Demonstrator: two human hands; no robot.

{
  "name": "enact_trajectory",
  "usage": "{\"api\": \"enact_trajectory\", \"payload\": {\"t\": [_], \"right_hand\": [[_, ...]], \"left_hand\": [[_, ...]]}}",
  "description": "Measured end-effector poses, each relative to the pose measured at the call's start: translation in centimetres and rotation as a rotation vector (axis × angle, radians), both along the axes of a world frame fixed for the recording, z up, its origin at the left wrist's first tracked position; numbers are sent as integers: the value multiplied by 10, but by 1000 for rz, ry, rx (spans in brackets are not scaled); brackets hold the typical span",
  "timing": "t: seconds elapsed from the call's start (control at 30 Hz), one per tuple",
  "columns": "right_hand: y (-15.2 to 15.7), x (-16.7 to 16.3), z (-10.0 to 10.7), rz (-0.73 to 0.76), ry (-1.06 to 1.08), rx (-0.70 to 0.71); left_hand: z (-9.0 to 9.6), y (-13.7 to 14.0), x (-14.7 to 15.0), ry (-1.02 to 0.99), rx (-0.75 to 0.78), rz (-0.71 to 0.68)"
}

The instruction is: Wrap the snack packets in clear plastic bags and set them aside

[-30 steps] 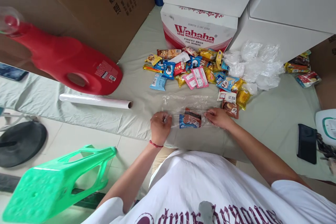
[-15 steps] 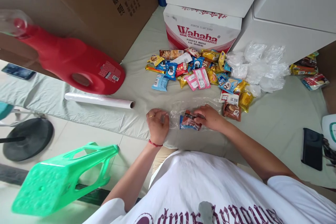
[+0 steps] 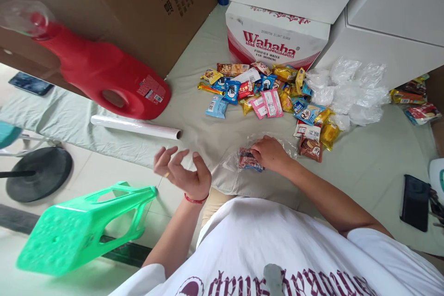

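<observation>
My left hand (image 3: 182,171) is raised past the table's front edge, palm up, its fingers apart and nothing in them. On the cloth, my right hand (image 3: 272,154) is closed, with curled fingertips at the upper right of a reddish-brown snack packet (image 3: 247,158). A bit of blue wrapper shows beneath that packet. Clear plastic film (image 3: 231,163) lies over and around the packets, spreading left and behind my right hand. Exactly how the fingertips grip the packet and film is partly hidden.
Assorted snack packets (image 3: 231,91) are heaped before a Wahaba-style white and red carton (image 3: 270,39). Film-wrapped bundles (image 3: 347,88) sit to their right. A film roll (image 3: 135,127), red jug (image 3: 114,78) and green stool (image 3: 79,231) are left; a dark phone (image 3: 414,202) is right.
My left hand has left the film's edge, moved left and down, and turned palm up with fingers spread. Film now covers more of the packets, and my right hand remains at them.
</observation>
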State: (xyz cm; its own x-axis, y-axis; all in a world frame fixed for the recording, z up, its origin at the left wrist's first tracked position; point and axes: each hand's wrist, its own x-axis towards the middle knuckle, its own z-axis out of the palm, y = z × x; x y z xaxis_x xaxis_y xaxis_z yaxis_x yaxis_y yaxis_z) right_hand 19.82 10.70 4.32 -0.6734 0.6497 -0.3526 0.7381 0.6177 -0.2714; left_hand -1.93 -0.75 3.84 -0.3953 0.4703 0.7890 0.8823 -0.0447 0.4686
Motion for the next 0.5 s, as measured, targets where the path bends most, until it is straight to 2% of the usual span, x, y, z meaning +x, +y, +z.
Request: {"api": "enact_trajectory", "payload": {"t": [0.03, 0.1, 0.17, 0.2, 0.23, 0.33, 0.43, 0.5], "right_hand": [[0, -1, 0, -3, 1, 2], [-1, -1, -1, -2, 11, 4], [-1, -1, -1, -6, 22, 6], [-1, 0, -2, -11, 27, 7], [-1, 1, -3, -16, 33, 4], [-3, 8, -6, -14, 74, -37], [0, 19, -6, -42, 125, -104], [7, 27, -5, -117, 163, -76]], "left_hand": [[7, -7, 5, 48, 58, -94], [16, -19, 19, 120, 62, -412], [14, -23, 37, 165, -89, -729], [10, -21, 46, 182, -196, -807], [3, -17, 53, 192, -300, -811], [-20, 0, 62, 192, -519, -655], [-35, 11, 62, 203, -620, -587], [-35, 12, 62, 206, -673, -568]]}}
